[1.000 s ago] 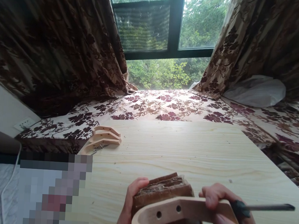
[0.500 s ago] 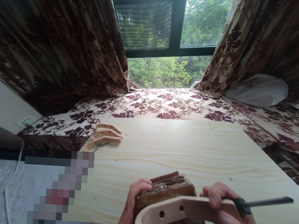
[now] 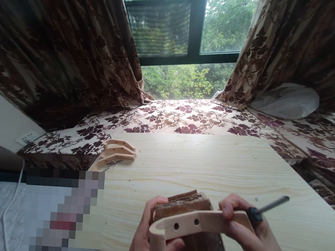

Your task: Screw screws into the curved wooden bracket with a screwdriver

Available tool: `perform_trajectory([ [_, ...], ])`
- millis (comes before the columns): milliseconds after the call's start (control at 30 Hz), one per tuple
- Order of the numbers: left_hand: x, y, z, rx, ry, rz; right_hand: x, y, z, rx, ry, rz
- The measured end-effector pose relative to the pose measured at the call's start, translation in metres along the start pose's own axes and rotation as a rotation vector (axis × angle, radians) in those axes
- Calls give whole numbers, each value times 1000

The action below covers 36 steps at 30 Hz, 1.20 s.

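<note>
A pale, bent wooden hook piece (image 3: 211,222) with two round holes lies across a brown block (image 3: 179,213). The block is layered and ragged along its top edge. My left hand (image 3: 147,222) is closed around the block's left side, its thumb by the curved end of the hook piece. My right hand (image 3: 243,221) pinches the other end of the hook piece between thumb and fingers. That hand also holds a screwdriver (image 3: 273,206) by its dark handle, with the shaft slanting up to the right. Most of the handle is hidden in the palm.
On the left of the pale wooden table (image 3: 210,162) lie several similar wooden pieces (image 3: 120,149) with small metal screws (image 3: 111,162) beside them. A floral-covered ledge (image 3: 168,114) runs behind the table, below the window. A white plastic bag (image 3: 288,100) sits back right.
The screwdriver's shaft has swung and shifted left, now tilting more steeply upward. Both hands, the hook piece and the block have moved slightly left and up.
</note>
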<state>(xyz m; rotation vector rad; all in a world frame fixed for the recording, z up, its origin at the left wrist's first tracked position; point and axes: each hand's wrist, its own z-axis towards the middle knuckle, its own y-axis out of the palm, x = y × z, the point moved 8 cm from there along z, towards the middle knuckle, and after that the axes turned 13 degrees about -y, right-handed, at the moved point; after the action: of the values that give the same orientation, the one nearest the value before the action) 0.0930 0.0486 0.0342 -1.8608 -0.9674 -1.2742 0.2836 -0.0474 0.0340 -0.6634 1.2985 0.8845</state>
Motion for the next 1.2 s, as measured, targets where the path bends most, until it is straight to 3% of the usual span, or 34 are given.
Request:
perform_trajectory([
  [200, 2, 5, 35, -87, -101, 93, 8, 14, 34, -4, 82, 135],
  [333, 2, -10, 47, 49, -78, 237, 6, 3, 46, 14, 43, -45],
  [400, 0, -15, 47, 77, -71, 258, 1, -3, 47, -2, -9, -165],
  [567, 0, -6, 42, -65, -28, 143, -11, -5, 49, -66, -107, -311],
  [667, 3, -3, 41, -77, -15, 68, -11, -1, 49, -132, -104, -343],
  [800, 6, -2, 39, -112, 13, 75, -6, -4, 47, -102, -106, -366],
  [1100, 9, -8, 33, -50, 124, 168, -2, -6, 43, -35, -164, -405],
  [1200, 11, -22, 26, -6, 147, 242, -3, -11, 43, -43, -187, -472],
])
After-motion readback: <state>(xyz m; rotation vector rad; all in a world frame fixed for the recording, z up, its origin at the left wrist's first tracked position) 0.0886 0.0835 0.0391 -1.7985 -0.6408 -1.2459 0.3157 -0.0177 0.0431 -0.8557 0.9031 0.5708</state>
